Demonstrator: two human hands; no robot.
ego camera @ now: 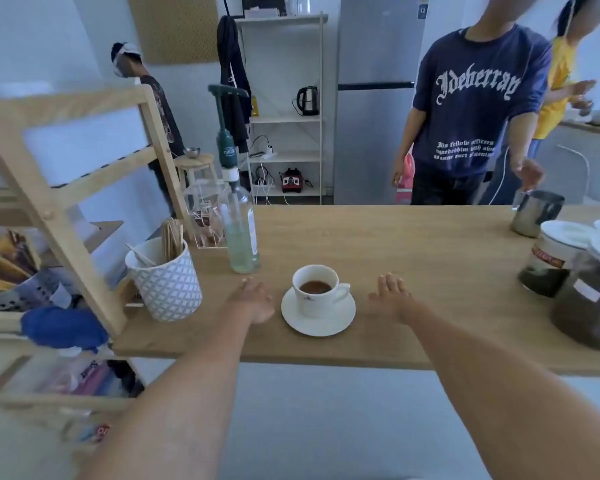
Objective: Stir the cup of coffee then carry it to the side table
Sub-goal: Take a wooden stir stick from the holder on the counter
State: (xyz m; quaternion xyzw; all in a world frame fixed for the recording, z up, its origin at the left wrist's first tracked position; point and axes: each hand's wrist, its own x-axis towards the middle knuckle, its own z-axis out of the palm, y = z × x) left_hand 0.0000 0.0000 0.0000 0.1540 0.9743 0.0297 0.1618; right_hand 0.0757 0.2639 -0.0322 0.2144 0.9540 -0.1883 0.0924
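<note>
While both arms reach over the wooden counter [413, 271], the white cup [317, 289] of coffee sits on its saucer [317, 323] near the counter's front edge, between the two hands and touching neither. Handle points right. Left hand [255, 299] lies flat, palm down, fingers spread, just left of the saucer — empty. Right hand [390, 296] is the same on the other side: flat, fingers apart, holding nothing.

Left of the left hand stands a patterned white holder [167, 282] with wooden stir sticks [173, 237] upright in it. Behind the cup, a clear bottle [241, 233] with a green pump top stands upright. A wooden shelf rack [66, 188] occupies the counter's left end.

Right side: two lidded jars [575, 271] of dark contents near the edge of view, and a steel pitcher [536, 213] further back. A person in a navy printed t-shirt [475, 98] stands across the counter, one hand near the pitcher — contact unclear.
</note>
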